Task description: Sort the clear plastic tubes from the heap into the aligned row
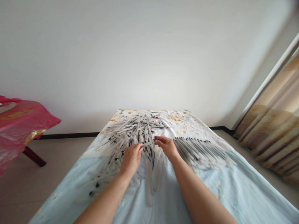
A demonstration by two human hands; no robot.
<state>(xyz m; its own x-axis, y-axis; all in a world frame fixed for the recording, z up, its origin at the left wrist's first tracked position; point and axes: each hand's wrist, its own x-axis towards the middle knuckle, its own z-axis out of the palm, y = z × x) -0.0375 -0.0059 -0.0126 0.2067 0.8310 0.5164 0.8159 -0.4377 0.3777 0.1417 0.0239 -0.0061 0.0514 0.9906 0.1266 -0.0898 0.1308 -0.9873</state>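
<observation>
My left hand [132,158] and my right hand [167,147] are over the middle of the table, a short gap apart. Stretched across that gap is a slim stick in a translucent sleeve [148,144], its two ends pinched between my fingers. The small parts at my fingertips are too fine to make out. Beneath and beyond my hands spreads a loose pile of translucent sleeves and thin black sticks [137,127], lying crosswise. To the right of my right hand, several black-tipped sleeved sticks [198,151] lie side by side in a slanted row.
A floral and pale blue cloth [233,189] covers the table, which stands near a white wall [149,62]. At the left is a pink plastic cover [25,121] over something with a dark leg [35,156]. Tan curtains [275,124] hang at the right.
</observation>
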